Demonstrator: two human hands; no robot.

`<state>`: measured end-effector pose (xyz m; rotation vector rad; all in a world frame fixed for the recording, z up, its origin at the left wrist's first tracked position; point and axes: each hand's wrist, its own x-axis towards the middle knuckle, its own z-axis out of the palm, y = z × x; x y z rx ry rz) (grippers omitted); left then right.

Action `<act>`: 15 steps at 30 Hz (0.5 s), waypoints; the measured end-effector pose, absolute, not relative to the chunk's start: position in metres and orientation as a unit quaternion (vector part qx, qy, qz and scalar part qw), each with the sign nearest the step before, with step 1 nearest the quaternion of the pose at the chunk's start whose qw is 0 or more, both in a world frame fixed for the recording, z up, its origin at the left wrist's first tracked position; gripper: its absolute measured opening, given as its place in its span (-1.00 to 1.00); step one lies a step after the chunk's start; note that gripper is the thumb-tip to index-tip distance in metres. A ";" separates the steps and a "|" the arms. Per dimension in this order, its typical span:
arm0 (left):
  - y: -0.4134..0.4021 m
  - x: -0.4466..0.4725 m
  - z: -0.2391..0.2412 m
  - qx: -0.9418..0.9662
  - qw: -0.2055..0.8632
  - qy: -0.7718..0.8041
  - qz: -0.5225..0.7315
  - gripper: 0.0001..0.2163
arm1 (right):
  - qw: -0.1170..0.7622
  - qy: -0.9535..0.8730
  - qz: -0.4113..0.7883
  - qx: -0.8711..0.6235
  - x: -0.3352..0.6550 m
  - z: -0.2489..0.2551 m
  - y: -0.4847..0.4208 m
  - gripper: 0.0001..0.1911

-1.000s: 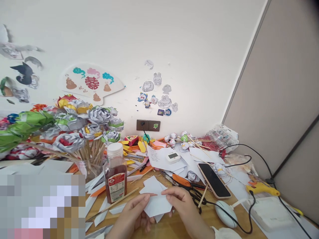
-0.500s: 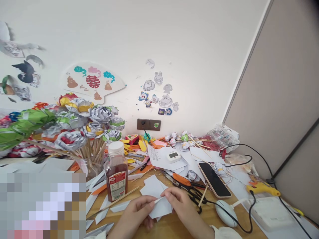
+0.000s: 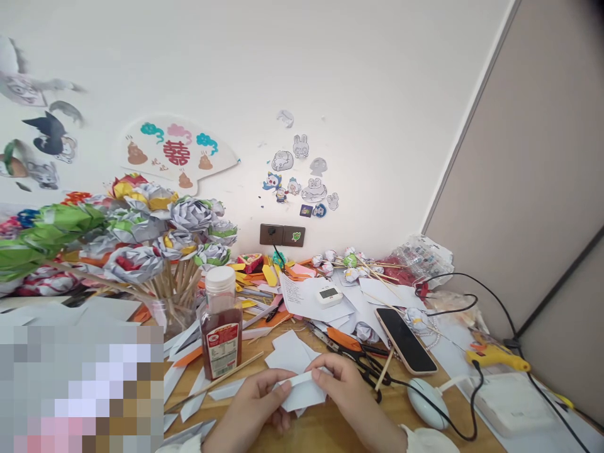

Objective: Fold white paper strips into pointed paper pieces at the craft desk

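Note:
A small piece of white paper is held between my two hands, low in the middle of the head view. Its upper edge is turned over in a narrow fold. My left hand pinches the left end, thumb on top and fingers partly hidden behind. At the right end my right hand grips the sheet with its thumb and bent fingers. Just beyond the hands, more white paper pieces lie on the wooden table. Black scissors rest beside my right hand.
A brown-red bottle with a white cap stands at left, before a bunch of paper flowers on sticks. On the right are a phone, a white mouse, a yellow glue gun and cables. Paper scraps cover the back.
The paper's upper edge is now folded over in a strip. My left thumb has slid slightly left, and the paper spreads wider between the hands.

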<state>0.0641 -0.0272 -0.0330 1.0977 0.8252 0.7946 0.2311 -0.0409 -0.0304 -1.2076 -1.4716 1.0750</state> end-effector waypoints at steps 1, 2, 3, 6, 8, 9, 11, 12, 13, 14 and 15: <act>-0.027 0.064 -0.033 0.498 0.698 0.371 0.356 -0.58 | 0.460 -0.598 0.435 -0.491 0.231 -0.031 -0.041 -0.84; -0.028 0.064 -0.033 0.505 0.693 0.375 0.353 -0.58 | 0.460 -0.599 0.432 -0.493 0.231 -0.032 -0.041 -0.84; -0.028 0.064 -0.032 0.512 0.685 0.381 0.351 -0.58 | 0.460 -0.601 0.428 -0.495 0.231 -0.032 -0.040 -0.85; -0.029 0.065 -0.031 0.532 0.659 0.407 0.342 -0.61 | 0.450 -0.618 0.406 -0.500 0.229 -0.033 -0.042 -0.85; -0.031 0.066 -0.030 0.551 0.634 0.426 0.337 -0.63 | 0.434 -0.640 0.386 -0.503 0.228 -0.032 -0.043 -0.86; -0.032 0.066 -0.030 0.562 0.619 0.435 0.334 -0.65 | 0.425 -0.651 0.372 -0.507 0.227 -0.032 -0.044 -0.86; -0.034 0.066 -0.030 0.587 0.589 0.449 0.328 -0.69 | 0.411 -0.671 0.343 -0.513 0.226 -0.031 -0.046 -0.87; -0.035 0.066 -0.030 0.598 0.578 0.451 0.325 -0.71 | 0.406 -0.680 0.333 -0.511 0.226 -0.031 -0.047 -0.87; -0.035 0.066 -0.031 0.606 0.571 0.450 0.322 -0.72 | 0.404 -0.688 0.326 -0.506 0.225 -0.031 -0.048 -0.87; -0.036 0.066 -0.032 0.612 0.568 0.447 0.319 -0.72 | 0.402 -0.695 0.323 -0.500 0.225 -0.030 -0.048 -0.88; -0.036 0.066 -0.032 0.616 0.568 0.444 0.317 -0.73 | 0.400 -0.700 0.321 -0.496 0.225 -0.030 -0.048 -0.89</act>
